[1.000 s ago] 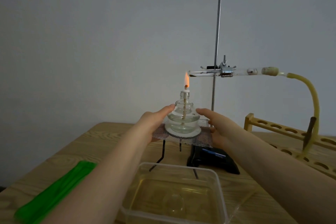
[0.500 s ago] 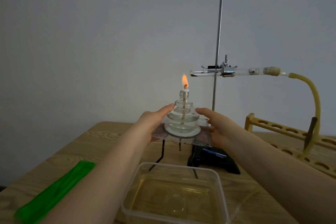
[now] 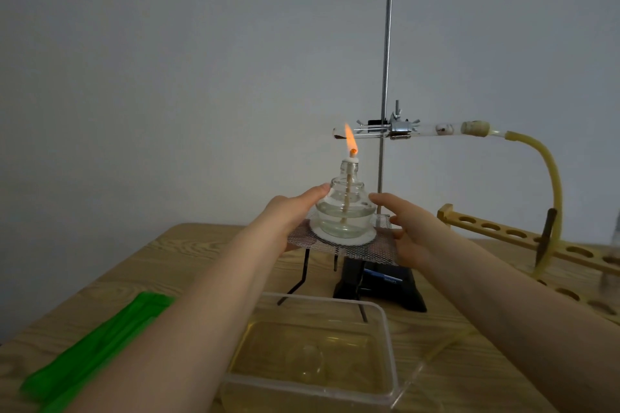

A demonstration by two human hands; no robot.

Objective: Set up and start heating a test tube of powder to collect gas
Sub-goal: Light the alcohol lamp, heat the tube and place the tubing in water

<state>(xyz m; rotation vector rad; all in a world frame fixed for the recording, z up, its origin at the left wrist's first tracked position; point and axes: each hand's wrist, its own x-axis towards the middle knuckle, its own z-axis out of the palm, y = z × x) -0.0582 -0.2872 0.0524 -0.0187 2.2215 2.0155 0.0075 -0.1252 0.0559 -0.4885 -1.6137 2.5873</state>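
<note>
Two hands [image 3: 295,211], one burner [image 3: 345,211], one tube [image 3: 375,132]

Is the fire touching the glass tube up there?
Touching. In the head view, the flame from the alcohol lamp rises across the closed left end of the test tube, lapping over the dark powder inside.
</note>
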